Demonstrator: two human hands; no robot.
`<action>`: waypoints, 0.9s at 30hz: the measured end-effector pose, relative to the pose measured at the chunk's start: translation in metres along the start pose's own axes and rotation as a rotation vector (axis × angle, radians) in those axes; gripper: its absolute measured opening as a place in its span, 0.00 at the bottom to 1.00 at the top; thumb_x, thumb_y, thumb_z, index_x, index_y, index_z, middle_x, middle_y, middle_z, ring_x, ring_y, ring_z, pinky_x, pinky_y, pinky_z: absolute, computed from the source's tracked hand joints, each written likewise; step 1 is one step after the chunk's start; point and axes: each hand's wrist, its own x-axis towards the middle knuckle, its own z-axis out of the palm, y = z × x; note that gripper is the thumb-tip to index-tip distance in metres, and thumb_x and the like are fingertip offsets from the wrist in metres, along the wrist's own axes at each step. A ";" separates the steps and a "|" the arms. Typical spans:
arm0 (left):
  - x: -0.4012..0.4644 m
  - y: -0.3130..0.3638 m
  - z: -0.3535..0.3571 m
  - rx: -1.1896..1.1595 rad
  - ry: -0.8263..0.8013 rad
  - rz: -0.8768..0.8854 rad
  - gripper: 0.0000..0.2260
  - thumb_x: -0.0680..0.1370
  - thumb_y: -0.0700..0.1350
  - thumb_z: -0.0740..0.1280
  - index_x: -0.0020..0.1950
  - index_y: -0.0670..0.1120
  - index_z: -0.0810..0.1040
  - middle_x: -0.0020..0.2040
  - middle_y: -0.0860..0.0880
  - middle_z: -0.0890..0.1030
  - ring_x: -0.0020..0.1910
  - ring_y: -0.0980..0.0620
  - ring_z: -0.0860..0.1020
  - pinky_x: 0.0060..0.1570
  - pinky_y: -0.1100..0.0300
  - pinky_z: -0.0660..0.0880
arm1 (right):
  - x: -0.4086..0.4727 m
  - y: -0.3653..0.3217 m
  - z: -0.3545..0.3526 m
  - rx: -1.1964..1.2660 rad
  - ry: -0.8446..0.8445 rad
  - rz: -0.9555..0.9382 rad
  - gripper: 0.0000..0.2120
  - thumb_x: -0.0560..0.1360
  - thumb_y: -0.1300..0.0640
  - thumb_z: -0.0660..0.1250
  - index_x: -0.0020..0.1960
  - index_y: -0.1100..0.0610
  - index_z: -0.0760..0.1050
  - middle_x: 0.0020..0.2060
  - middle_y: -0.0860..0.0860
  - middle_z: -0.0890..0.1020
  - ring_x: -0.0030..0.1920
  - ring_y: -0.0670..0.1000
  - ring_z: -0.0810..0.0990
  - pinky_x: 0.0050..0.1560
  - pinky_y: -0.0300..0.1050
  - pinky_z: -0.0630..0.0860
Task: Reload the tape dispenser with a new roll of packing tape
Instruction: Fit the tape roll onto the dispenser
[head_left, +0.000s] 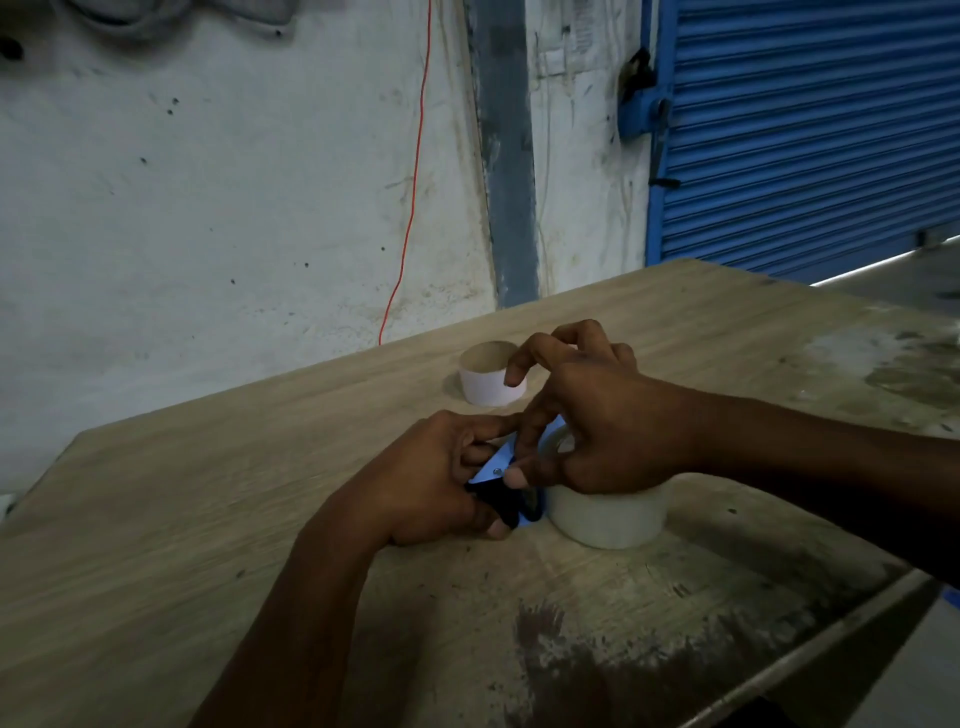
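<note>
No readable text, labels, brands or numbers anywhere. Tape roll (608, 514), empty core (488, 379) and blue dispenser (498, 467) show no print. Wall at far left and blue shutter (805, 135) at far right carry no legible signs; only stains and scuffs.

empty core (488, 378) behind tape roll (608, 514), on table (156, 519)

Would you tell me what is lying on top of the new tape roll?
The right hand rests on the tape roll, its fingers reaching to the blue dispenser. The roll's top and core are covered.
</note>
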 end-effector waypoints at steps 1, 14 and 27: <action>0.000 0.000 0.000 0.002 -0.001 -0.006 0.39 0.65 0.33 0.82 0.73 0.55 0.76 0.52 0.56 0.88 0.52 0.57 0.86 0.60 0.46 0.81 | 0.000 -0.002 0.000 -0.028 -0.003 0.026 0.12 0.73 0.38 0.72 0.51 0.42 0.86 0.70 0.42 0.63 0.72 0.53 0.52 0.67 0.55 0.58; 0.000 0.000 0.000 0.021 0.003 0.021 0.36 0.66 0.33 0.81 0.71 0.54 0.78 0.54 0.56 0.87 0.53 0.58 0.85 0.62 0.47 0.80 | 0.003 0.006 0.003 -0.036 -0.004 -0.148 0.08 0.71 0.50 0.75 0.50 0.44 0.87 0.69 0.42 0.59 0.71 0.50 0.50 0.69 0.53 0.54; -0.003 0.007 0.001 0.039 0.246 -0.003 0.33 0.63 0.38 0.83 0.62 0.62 0.80 0.59 0.62 0.83 0.57 0.65 0.81 0.58 0.58 0.82 | -0.033 0.036 0.012 0.215 0.011 0.172 0.50 0.59 0.22 0.70 0.76 0.33 0.59 0.74 0.40 0.65 0.74 0.50 0.59 0.72 0.59 0.67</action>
